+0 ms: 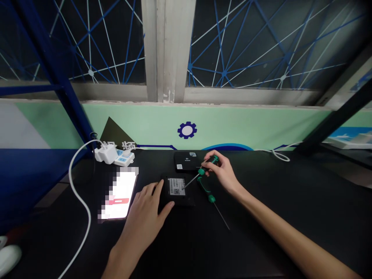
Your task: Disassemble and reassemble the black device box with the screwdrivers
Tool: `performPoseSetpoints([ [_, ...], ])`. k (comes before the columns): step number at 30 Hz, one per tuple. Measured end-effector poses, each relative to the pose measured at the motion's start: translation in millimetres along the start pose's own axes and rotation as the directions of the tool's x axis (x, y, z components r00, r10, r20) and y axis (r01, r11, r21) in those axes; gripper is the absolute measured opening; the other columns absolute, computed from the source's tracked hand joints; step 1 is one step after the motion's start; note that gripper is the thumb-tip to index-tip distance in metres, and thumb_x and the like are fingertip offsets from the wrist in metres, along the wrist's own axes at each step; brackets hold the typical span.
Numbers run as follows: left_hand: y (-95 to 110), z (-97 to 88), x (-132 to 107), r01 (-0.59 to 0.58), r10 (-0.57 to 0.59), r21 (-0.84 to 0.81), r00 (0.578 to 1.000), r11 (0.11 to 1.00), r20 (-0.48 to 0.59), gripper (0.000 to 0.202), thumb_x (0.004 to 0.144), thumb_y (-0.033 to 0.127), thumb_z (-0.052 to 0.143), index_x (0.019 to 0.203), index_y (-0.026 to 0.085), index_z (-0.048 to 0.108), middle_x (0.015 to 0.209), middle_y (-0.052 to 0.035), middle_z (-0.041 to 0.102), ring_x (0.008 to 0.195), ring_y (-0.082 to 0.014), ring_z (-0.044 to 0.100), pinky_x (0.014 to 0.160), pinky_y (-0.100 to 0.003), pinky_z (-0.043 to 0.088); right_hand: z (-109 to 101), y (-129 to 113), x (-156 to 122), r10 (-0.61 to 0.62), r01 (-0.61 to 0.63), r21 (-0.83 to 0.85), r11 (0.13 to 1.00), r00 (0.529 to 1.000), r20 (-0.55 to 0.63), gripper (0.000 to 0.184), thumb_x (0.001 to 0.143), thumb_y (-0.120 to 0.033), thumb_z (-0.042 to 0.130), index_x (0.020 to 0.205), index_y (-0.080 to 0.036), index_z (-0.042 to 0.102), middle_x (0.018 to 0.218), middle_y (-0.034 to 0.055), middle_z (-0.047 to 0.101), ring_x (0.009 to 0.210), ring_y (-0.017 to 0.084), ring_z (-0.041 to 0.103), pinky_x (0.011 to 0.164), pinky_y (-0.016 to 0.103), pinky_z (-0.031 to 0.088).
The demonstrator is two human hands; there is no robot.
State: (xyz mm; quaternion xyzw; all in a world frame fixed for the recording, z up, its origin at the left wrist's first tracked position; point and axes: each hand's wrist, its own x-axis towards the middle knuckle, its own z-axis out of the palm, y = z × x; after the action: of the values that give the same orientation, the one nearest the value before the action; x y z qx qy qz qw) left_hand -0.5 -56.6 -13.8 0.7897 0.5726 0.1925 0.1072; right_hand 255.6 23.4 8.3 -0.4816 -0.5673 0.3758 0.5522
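A flat black box with a white printed label [176,186] lies on the dark table in front of me. My left hand [151,207] rests at its left edge, fingers stretched and thumb apart, seeming to steady it. In my right hand [218,170] is a green-handled screwdriver [208,164], fingers closed round the handle. Its shaft slants down to the left, and the tip is over the label; whether it touches I cannot tell. A second green-handled screwdriver [211,198] lies just right of the box, shaft toward me. Behind stands another black box [187,161] with a small white sticker.
Left of my left hand lies a phone [120,195] with a bright, partly blurred screen. A white power strip [123,158] with a plug sits behind it, and a white cable [80,195] curves down the left side. A green wall [154,124] bounds the table's back.
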Motion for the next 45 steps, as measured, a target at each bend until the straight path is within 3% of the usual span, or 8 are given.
performPoseSetpoints([
  [5,2.8,-1.3,0.9,0.000,-0.001,-0.019,1.000,1.000,-0.026,0.051,0.100,0.049,0.043,0.143,0.021,0.047,0.139,-0.0119,0.055,0.124,-0.0303,0.055,0.100,-0.046,0.048,0.9,1.3,-0.3,-0.033,0.033,-0.023,0.999,0.999,-0.005,0.035,0.071,-0.040,0.080,0.083,-0.021,0.053,0.068,-0.0032,0.061,0.050,0.013,0.060,0.050,0.024,0.043],
  [11,8.1,-5.6,3.9,-0.044,0.040,-0.055,0.996,0.997,-0.081,0.031,0.102,0.039,0.044,0.119,0.027,0.066,0.131,-0.0062,0.059,0.117,-0.0268,0.059,0.098,-0.045,0.050,6.1,4.5,-6.0,-0.072,0.076,-0.068,0.995,0.996,0.061,0.040,0.077,-0.051,0.077,0.091,-0.022,0.054,0.080,0.0007,0.066,0.058,0.016,0.065,0.051,0.025,0.046],
  [16,8.5,-6.7,5.2,-0.073,0.064,-0.092,0.993,0.993,-0.100,0.028,0.100,0.035,0.046,0.111,0.029,0.071,0.123,-0.0038,0.064,0.113,-0.0258,0.061,0.096,-0.043,0.051,13.0,7.0,-12.4,-0.148,0.163,-0.087,0.983,0.977,0.156,0.032,0.084,-0.047,0.072,0.096,-0.023,0.055,0.096,0.0053,0.071,0.068,0.017,0.066,0.056,0.027,0.050],
  [22,8.8,-7.2,6.2,-0.065,0.056,-0.108,0.995,0.992,-0.088,0.028,0.100,0.033,0.045,0.106,0.028,0.072,0.122,-0.0043,0.064,0.113,-0.0251,0.061,0.096,-0.043,0.050,17.4,-1.3,-16.4,-0.251,0.280,-0.110,0.954,0.942,0.224,0.020,0.090,-0.036,0.068,0.096,-0.023,0.054,0.097,0.0052,0.070,0.089,0.021,0.068,0.070,0.030,0.054],
  [28,6.9,-5.3,5.8,-0.034,0.023,-0.106,0.995,0.994,-0.100,0.029,0.099,0.033,0.046,0.106,0.030,0.075,0.123,-0.0032,0.065,0.113,-0.0247,0.062,0.096,-0.042,0.051,14.5,-12.2,-18.1,-0.312,0.365,-0.230,0.902,0.920,0.237,0.014,0.091,-0.030,0.064,0.096,-0.023,0.053,0.095,0.0045,0.069,0.088,0.021,0.067,0.075,0.032,0.051],
  [35,3.0,-2.9,6.4,0.033,-0.034,-0.005,0.984,0.999,-0.175,0.033,0.099,0.033,0.045,0.111,0.029,0.076,0.124,-0.0063,0.067,0.116,-0.0293,0.061,0.094,-0.047,0.052,8.0,-20.1,-16.7,-0.348,0.394,-0.285,0.874,0.916,0.199,0.013,0.084,-0.019,0.063,0.089,-0.022,0.052,0.086,0.0019,0.066,0.071,0.016,0.062,0.058,0.026,0.046],
  [39,1.2,-1.2,5.3,0.050,-0.048,0.016,0.989,0.999,-0.141,0.035,0.097,0.037,0.049,0.122,0.028,0.071,0.130,-0.0079,0.064,0.122,-0.0317,0.058,0.099,-0.050,0.050,5.5,-22.8,-17.0,-0.396,0.413,-0.323,0.851,0.910,0.121,0.017,0.075,-0.013,0.062,0.082,-0.022,0.050,0.075,-0.0013,0.063,0.059,0.013,0.056,0.053,0.025,0.045],
  [45,-3.7,3.6,4.6,0.044,-0.043,0.006,0.993,0.999,-0.107,0.041,0.097,0.042,0.052,0.133,0.025,0.062,0.138,-0.0089,0.060,0.126,-0.0309,0.055,0.103,-0.051,0.046,5.8,-28.3,-17.0,-0.439,0.451,-0.355,0.819,0.891,0.117,0.023,0.071,-0.012,0.060,0.085,-0.023,0.047,0.072,-0.0026,0.063,0.056,0.012,0.054,0.050,0.023,0.044],
])
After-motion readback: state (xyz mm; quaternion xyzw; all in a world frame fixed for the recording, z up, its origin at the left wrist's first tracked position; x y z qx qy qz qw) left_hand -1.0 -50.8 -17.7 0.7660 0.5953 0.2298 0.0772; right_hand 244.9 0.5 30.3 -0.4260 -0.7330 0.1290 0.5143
